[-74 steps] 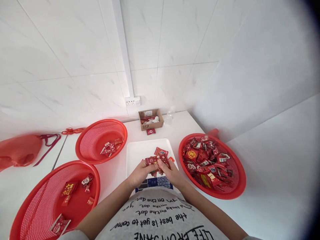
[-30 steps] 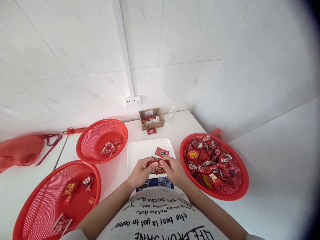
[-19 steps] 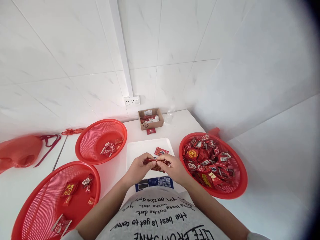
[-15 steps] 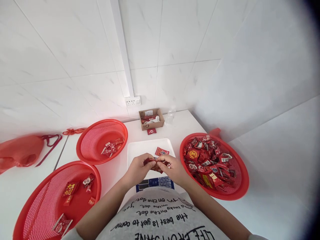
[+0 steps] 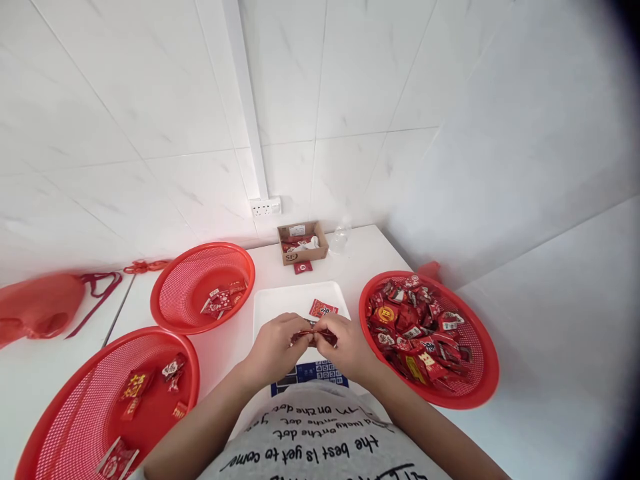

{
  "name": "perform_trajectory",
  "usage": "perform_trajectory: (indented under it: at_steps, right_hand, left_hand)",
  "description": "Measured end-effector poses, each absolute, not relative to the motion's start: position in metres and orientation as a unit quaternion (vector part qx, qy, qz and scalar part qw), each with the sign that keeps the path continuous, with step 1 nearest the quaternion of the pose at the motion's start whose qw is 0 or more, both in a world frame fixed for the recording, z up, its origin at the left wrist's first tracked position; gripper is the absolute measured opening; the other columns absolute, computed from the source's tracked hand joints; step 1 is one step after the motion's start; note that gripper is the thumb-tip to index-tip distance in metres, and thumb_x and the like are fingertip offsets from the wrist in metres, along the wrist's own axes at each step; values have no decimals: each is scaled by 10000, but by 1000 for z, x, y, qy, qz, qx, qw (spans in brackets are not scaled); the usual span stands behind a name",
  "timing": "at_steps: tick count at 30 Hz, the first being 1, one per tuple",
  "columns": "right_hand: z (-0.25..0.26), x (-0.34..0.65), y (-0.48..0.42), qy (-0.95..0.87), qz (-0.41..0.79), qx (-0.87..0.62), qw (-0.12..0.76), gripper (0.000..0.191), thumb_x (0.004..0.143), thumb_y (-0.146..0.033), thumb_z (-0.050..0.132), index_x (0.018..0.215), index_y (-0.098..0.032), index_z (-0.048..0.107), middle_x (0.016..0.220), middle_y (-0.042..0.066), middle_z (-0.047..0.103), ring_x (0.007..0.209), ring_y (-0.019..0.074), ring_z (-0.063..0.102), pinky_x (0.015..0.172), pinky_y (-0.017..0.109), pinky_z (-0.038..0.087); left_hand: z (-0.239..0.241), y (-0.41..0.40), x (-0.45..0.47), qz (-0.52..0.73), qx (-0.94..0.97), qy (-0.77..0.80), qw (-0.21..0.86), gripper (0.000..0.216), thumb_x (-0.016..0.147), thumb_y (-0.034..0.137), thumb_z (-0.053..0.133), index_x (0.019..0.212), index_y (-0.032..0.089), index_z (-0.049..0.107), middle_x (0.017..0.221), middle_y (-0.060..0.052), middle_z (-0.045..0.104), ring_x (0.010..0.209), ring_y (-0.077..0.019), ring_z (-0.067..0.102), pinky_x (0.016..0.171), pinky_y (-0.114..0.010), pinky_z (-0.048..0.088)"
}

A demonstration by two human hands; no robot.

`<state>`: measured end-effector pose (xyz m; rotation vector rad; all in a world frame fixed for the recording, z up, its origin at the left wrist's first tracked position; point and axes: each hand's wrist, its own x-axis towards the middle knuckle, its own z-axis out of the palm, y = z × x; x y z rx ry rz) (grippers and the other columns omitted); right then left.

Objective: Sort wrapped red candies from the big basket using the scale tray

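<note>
Over the white weighing scale (image 5: 273,298), my left hand (image 5: 279,341) and my right hand (image 5: 346,343) meet. Both are closed, pinching a small red snack packet (image 5: 326,337) between thumbs and fingers; its middle is partly hidden by the fingertips. On the scale's pan, just beyond my hands, lies another red packet (image 5: 321,308) with dark lettering. The scale's blue keypad (image 5: 320,372) shows below my wrists. To the right of my right hand stands a red basket (image 5: 483,357) heaped with red packets (image 5: 410,327).
On the left are two red mesh baskets, a far one (image 5: 183,283) and a near one (image 5: 65,407), each with several packets. A cardboard box (image 5: 303,255) with packets, a loose packet (image 5: 303,267) and clear plastic (image 5: 341,237) sit near the wall. A red bag (image 5: 43,303) lies far left.
My hands stay together over the scale with the red snack packet, fingers shifted slightly around it. The view has tilted a little, so everything sits slightly lower.
</note>
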<state>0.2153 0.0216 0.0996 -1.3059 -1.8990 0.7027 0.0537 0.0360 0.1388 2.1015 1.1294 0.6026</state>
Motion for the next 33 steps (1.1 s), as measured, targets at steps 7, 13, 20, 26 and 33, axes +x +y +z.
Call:
perform_trajectory:
  at_steps: [7,13,20,26,33]
  right_hand:
    - [110,213,22,-750,267,-468,383,135,684,-82,466,627,-195,514,611,-2,513,584,128,468,532,239,361]
    - [117,213,22,-752,280,-448,393,155,674,-79,451,597,-202,504,592,-4,497,576,130,463,531,241,359]
    - [120,214,23,-754,291,-439,392,166,677,-66,456,598,-200,514,594,-7,501,589,127,469,544,238,373]
    - [125,223,25,-694,380,-469,393,89,789,-207,500,790,-199,589,748,25,611,689,144,549,618,253,434]
    - [131,231,26,-697,391,-485,355,163,831,-265,483,769,-196,618,762,38,624,721,158,564,661,269,442]
  left_hand:
    - [140,36,50,260,795,408,366,199,777,114,457,677,191,611,658,-10,603,652,-133,512,636,-245,394]
    - [144,41,49,257,774,379,436,192,779,157,464,656,185,609,648,-5,593,648,-126,516,653,-243,410]
    - [145,42,50,269,766,367,455,203,794,157,466,637,175,593,642,-5,583,647,-124,510,654,-246,412]
    - [147,42,51,300,717,426,464,140,796,236,498,717,172,594,702,-19,600,673,-135,535,632,-249,436]
    - [142,43,55,304,692,431,493,94,777,257,557,772,181,613,762,-23,622,725,-145,558,675,-253,438]
